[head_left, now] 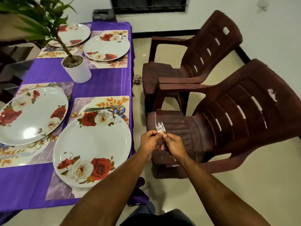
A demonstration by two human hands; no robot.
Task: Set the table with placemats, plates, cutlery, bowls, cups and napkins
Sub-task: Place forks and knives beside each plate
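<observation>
Forks (160,126) stick up between both hands, over the near chair (228,128) beside the table (101,82): left hand (149,139) and right hand (173,144) pinch them together. Four plates sit on placemats; nearest plate (92,149) has a knife (104,108) beyond it.

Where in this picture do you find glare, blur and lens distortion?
Head view: glare spot on the left near plate; forks pinched between left hand and right hand look smeared; plant leaves soft; wide-angle bending curves the chairs and table edge.
</observation>
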